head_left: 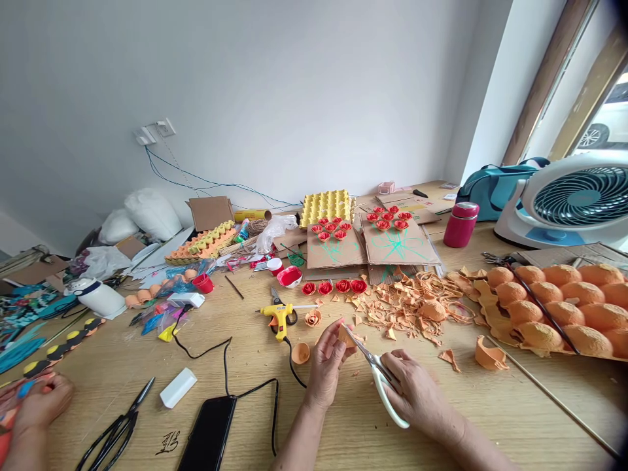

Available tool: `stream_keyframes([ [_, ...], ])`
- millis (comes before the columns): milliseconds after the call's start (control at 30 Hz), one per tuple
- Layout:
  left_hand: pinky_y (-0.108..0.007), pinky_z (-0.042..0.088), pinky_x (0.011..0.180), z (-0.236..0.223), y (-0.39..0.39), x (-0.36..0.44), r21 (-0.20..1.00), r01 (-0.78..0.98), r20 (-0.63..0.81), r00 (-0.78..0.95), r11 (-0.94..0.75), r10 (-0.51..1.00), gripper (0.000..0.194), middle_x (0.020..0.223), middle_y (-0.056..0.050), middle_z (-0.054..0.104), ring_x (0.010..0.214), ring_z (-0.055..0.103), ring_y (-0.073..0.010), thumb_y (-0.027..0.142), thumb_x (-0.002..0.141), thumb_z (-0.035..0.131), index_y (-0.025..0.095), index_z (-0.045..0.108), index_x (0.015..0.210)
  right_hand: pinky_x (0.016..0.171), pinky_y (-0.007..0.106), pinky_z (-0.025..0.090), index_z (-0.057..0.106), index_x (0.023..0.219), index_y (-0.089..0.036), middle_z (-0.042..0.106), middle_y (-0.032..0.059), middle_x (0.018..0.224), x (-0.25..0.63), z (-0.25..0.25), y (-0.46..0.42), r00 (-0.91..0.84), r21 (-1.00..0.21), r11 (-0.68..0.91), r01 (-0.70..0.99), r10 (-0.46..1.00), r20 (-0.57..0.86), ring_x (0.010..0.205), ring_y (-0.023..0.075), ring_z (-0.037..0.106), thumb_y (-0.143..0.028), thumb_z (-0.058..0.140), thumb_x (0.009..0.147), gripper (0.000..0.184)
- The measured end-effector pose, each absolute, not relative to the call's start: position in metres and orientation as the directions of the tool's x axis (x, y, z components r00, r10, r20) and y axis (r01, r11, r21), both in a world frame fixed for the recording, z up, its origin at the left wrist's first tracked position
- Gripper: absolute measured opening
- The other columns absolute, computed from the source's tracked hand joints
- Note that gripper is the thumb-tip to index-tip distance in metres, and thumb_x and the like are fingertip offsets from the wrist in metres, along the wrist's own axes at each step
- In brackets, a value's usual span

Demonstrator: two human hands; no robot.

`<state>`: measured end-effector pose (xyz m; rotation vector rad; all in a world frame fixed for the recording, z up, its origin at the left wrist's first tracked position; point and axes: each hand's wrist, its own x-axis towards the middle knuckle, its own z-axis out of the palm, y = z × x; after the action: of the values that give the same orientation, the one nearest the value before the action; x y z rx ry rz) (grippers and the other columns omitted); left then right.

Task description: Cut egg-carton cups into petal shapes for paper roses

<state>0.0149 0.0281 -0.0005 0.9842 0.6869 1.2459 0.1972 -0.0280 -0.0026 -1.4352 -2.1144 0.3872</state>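
My left hand (pixel 328 358) pinches a small orange piece of egg carton (pixel 346 335) between thumb and fingers. In my right hand (pixel 416 387) is a pair of white-handled scissors (pixel 383 397), their blades against that piece. Just beyond lies a heap of orange carton scraps (pixel 400 302). Left of my hands are a cut carton cup (pixel 301 353), a rolled carton flower (pixel 313 318) and a yellow glue gun (pixel 279 317). A short row of red flowers (pixel 343 286) sits behind them.
Orange egg trays (pixel 554 301) lie at right, near a fan (pixel 579 196) and a red flask (pixel 461 224). Red flowers stand on cardboard (pixel 400 247). A phone (pixel 209 435) and black scissors (pixel 118 425) lie in front. Another person's hand (pixel 42 399) is at far left.
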Motion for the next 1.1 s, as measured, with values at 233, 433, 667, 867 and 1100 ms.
stream_keyframes([
  [233,-0.034,0.057,0.087,-0.0056,0.0284,0.0156,0.898,-0.439,0.087,0.222,0.02,0.971,0.04,0.114,-0.01,0.071,0.102,0.067,-0.0225,0.037,0.083,0.074,0.021,0.068,0.119,0.066,0.031,0.042,0.041,0.073,-0.025,0.057,0.0002,0.067,0.1977,-0.0045,-0.0255,-0.287,-0.514,0.421,0.747,0.902,0.322,0.069,0.0194,0.055,-0.026,0.048,0.091,0.019],
  [433,-0.041,0.056,0.091,-0.009,0.0261,0.0176,0.926,-0.377,0.106,0.293,0.013,0.95,0.041,0.116,-0.011,0.071,0.109,0.066,-0.0278,0.035,0.083,0.074,0.022,0.066,0.122,0.076,0.036,0.044,0.04,0.078,-0.024,0.057,-0.0013,0.068,0.1996,-0.0067,-0.0242,-0.285,-0.514,0.438,0.738,0.892,0.351,0.063,0.0173,0.051,-0.027,0.05,0.09,0.016],
  [667,-0.043,0.055,0.094,-0.0094,0.0263,0.0179,0.926,-0.378,0.091,0.265,0.016,0.96,0.045,0.119,-0.012,0.071,0.106,0.068,-0.0282,0.037,0.08,0.076,0.022,0.067,0.122,0.071,0.034,0.044,0.038,0.076,-0.025,0.056,-0.0008,0.067,0.1996,-0.0045,-0.0256,-0.296,-0.515,0.436,0.738,0.895,0.332,0.069,0.0193,0.053,-0.026,0.048,0.09,0.018],
  [867,-0.043,0.056,0.093,-0.0077,0.0266,0.0178,0.915,-0.403,0.085,0.26,0.028,0.962,0.045,0.12,-0.011,0.071,0.104,0.069,-0.0274,0.037,0.08,0.077,0.024,0.067,0.122,0.068,0.033,0.044,0.039,0.075,-0.024,0.055,0.0004,0.068,0.1996,-0.0047,-0.0274,-0.301,-0.516,0.42,0.746,0.905,0.301,0.07,0.0193,0.052,-0.028,0.046,0.093,0.02],
  [1100,-0.039,0.057,0.088,-0.0032,0.0242,0.0187,0.91,-0.412,0.069,0.242,0.039,0.968,0.048,0.124,-0.011,0.069,0.101,0.069,-0.0256,0.04,0.08,0.077,0.023,0.066,0.123,0.063,0.03,0.04,0.041,0.072,-0.024,0.055,0.0007,0.068,0.1991,-0.0009,-0.0293,-0.291,-0.538,0.401,0.741,0.915,0.28,0.07,0.019,0.053,-0.032,0.045,0.095,0.024],
])
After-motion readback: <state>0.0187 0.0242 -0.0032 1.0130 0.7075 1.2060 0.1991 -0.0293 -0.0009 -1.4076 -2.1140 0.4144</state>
